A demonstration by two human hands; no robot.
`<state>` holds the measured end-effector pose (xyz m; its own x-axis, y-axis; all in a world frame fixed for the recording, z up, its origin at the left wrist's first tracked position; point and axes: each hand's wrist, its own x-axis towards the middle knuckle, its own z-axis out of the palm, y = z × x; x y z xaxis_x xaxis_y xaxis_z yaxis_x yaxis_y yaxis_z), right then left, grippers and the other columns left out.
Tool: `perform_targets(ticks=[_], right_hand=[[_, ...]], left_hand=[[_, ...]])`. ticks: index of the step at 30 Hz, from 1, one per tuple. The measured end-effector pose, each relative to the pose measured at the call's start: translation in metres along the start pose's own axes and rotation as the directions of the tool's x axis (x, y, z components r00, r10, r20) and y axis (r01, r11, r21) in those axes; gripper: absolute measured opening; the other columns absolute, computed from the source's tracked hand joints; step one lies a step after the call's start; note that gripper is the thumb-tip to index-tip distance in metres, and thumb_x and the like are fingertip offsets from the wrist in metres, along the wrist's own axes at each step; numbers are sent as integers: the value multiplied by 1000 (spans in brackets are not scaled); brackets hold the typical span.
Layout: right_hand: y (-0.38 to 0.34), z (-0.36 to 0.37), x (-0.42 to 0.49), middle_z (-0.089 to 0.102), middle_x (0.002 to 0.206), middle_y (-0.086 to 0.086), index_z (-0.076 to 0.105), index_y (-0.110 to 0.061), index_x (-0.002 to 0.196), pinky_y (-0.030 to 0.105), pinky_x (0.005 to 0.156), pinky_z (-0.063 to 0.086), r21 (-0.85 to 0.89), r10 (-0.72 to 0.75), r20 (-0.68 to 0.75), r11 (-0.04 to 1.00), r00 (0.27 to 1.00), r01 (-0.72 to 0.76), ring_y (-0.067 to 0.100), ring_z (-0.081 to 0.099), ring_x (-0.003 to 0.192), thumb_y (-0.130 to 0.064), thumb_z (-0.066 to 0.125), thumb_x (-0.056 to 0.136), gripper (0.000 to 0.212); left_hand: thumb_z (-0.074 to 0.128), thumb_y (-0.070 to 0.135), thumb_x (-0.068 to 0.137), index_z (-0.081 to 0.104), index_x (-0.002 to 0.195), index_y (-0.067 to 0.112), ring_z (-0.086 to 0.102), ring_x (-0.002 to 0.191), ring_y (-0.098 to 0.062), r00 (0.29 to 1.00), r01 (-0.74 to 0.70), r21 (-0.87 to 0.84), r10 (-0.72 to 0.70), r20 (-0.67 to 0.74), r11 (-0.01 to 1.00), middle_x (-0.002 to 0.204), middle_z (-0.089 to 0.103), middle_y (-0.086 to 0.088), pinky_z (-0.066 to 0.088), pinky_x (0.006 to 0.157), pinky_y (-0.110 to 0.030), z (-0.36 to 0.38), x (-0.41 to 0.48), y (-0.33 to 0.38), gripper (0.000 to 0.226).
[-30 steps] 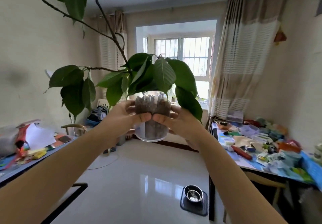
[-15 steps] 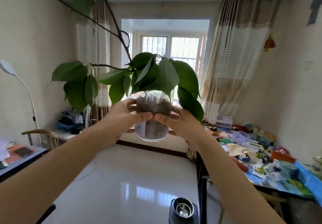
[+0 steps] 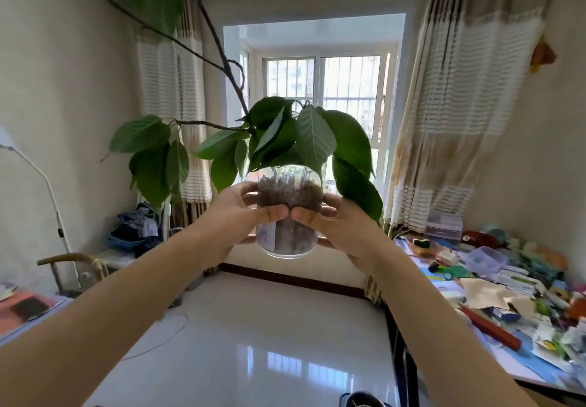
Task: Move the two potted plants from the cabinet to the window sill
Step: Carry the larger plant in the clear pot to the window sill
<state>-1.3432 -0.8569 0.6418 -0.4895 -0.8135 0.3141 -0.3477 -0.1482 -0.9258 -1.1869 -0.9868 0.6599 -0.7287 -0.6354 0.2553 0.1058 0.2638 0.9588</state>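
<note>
I hold one potted plant (image 3: 288, 216) out in front of me at chest height: a clear round pot filled with dark soil, with large green leaves and long bare stems reaching up to the left. My left hand (image 3: 234, 219) wraps the pot's left side and my right hand (image 3: 336, 226) its right side, thumbs meeting in front. The window sill (image 3: 285, 264) lies straight ahead below the barred bay window, partly hidden behind the pot. A second plant and the cabinet are out of view.
A table (image 3: 513, 292) crowded with boxes, papers and packets runs along the right wall. Striped curtains (image 3: 456, 115) hang on both sides of the window. On the left stand a wooden chair (image 3: 76, 264), a white lamp and a clothes pile. Glossy floor (image 3: 253, 337) stretches ahead.
I have walked forward with the plant held in both hands; the window and sill are closer and more centred, and the metal bowl on the floor has slid to the frame's bottom edge.
</note>
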Motion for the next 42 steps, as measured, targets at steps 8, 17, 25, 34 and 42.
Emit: perform_targets(ticks=[8, 17, 25, 34, 42], right_hand=[[47, -25, 128, 77, 111, -6, 65, -40, 98, 29, 85, 61, 22, -9, 65, 1000, 998, 8, 12, 74, 103, -39, 88, 73, 34], [94, 3, 262, 77, 117, 0, 67, -33, 115, 37, 94, 60, 14, 18, 85, 1000, 996, -19, 18, 74, 108, -38, 88, 74, 47], [115, 26, 375, 76, 120, 3, 67, -27, 123, 32, 89, 60, -19, 46, 14, 999, 999, -46, 20, 73, 110, -34, 86, 78, 49], [158, 5, 482, 74, 122, 3, 64, -31, 117, 41, 99, 58, -54, 68, -15, 996, 998, -68, 21, 71, 113, -32, 84, 80, 42], [215, -43, 603, 80, 111, 1, 70, -36, 103, 51, 102, 56, -22, 41, -3, 999, 999, -41, 18, 76, 105, -35, 88, 73, 34]], left_hand=[[85, 32, 54, 62, 127, 21, 74, 93, -10, 999, -2, -7, 2, -33, 1000, 115, 74, 6, 61, 63, -28, -5, 120, -32, 77], [82, 30, 58, 61, 128, 21, 67, 110, -18, 999, 10, 3, -10, -47, 1000, 121, 70, 4, 61, 63, -27, -57, 236, -77, 74], [81, 26, 60, 59, 130, 19, 65, 112, -20, 1000, 2, -10, -2, 12, 1000, 123, 69, 2, 59, 81, -43, -107, 357, -107, 74], [81, 11, 77, 61, 125, 18, 67, 109, -21, 999, 10, -48, -9, 33, 999, 124, 69, -1, 57, 92, -52, -107, 488, -150, 52], [86, 16, 69, 64, 120, 22, 71, 106, -19, 1000, 1, -31, 0, 11, 1000, 120, 72, 1, 62, 76, -41, -91, 618, -182, 55]])
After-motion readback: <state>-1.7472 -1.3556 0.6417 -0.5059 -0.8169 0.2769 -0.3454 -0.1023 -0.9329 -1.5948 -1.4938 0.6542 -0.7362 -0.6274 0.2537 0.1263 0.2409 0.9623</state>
